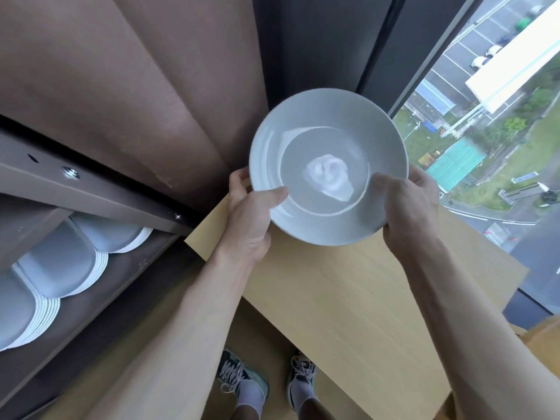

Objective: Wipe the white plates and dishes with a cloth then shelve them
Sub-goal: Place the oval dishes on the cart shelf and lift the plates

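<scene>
Plate: a white deep plate (328, 140) with a broad rim is held in the air over the far end of the table (348, 298). It is tipped so that its hollow faces the camera. A bright patch of shine sits in its middle.
Left hand: the left hand (248, 213) grips the plate's lower left rim above the table's far left corner. Its thumb (272, 195) lies across the inside of the rim, and the other fingers curl round behind the edge.
Right hand: the right hand (409, 207) holds the lower right rim above the table's far edge. Its thumb (385, 180) is pressed on the inner slope, and the fingers are wrapped behind, mostly hidden.
Forearms: both are bare and reach up over the table from its near side.
Table: pale wood grain, running from the near right to the far left.
Shelf: a dark shelf unit (91, 189) stands left of the table.
Shelved dishes: three stacks of white dishes (60, 268) sit side by side in the shelf, each leaning on the next, well left of the table.
Curtain: a brown curtain (121, 86) hangs beyond the table's far left corner.
Window: a window (485, 147) beyond the table's right side looks down on roofs, grass and parked cars.
Feet: two laced trainers (242, 380) with white socks stand just at the table's near left edge.
</scene>
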`<control>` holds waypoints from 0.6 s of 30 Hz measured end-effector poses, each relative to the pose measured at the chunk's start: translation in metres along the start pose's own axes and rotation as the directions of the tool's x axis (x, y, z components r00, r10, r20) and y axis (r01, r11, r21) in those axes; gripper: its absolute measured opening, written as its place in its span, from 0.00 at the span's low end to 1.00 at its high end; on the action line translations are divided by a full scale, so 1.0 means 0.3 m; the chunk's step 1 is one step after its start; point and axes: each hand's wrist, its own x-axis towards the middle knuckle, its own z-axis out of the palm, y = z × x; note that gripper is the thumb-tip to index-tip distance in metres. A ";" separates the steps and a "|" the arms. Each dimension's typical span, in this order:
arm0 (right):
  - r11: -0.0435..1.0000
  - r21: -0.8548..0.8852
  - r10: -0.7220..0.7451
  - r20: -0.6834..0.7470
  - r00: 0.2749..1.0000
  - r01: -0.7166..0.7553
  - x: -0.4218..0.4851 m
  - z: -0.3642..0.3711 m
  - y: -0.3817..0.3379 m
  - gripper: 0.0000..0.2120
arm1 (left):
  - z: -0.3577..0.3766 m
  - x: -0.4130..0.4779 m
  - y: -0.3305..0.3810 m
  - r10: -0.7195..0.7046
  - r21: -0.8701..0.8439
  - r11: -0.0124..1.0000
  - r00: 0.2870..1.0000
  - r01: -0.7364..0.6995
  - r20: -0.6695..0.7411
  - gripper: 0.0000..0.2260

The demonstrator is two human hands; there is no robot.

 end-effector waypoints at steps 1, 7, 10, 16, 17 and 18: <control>1.000 -0.009 -0.012 0.028 1.000 0.012 -0.016 -0.019 -0.001 0.11 | -0.011 -0.014 -0.008 -0.011 -0.020 1.000 1.000 0.011 0.004 0.33; 0.998 -0.052 -0.024 0.128 0.991 0.031 -0.120 -0.074 0.034 0.14 | -0.101 -0.133 -0.068 -0.097 -0.110 0.989 0.994 0.102 0.051 0.34; 0.995 -0.096 0.003 0.223 0.975 0.019 -0.166 -0.073 0.051 0.17 | -0.163 -0.192 -0.104 -0.122 -0.157 0.980 0.992 0.125 0.029 0.33; 0.991 -0.114 -0.026 0.385 0.922 0.076 -0.298 0.000 0.121 0.23 | -0.311 -0.314 -0.138 -0.130 -0.226 0.968 0.988 0.107 -0.089 0.32; 0.986 -0.138 -0.024 0.429 0.903 0.092 -0.339 0.031 0.141 0.25 | -0.362 -0.340 -0.133 -0.123 -0.221 0.971 0.985 0.094 -0.123 0.31; 0.981 -0.161 -0.019 0.462 0.887 0.105 -0.377 0.053 0.157 0.25 | -0.408 -0.367 -0.129 -0.120 -0.216 0.973 0.981 0.085 -0.153 0.30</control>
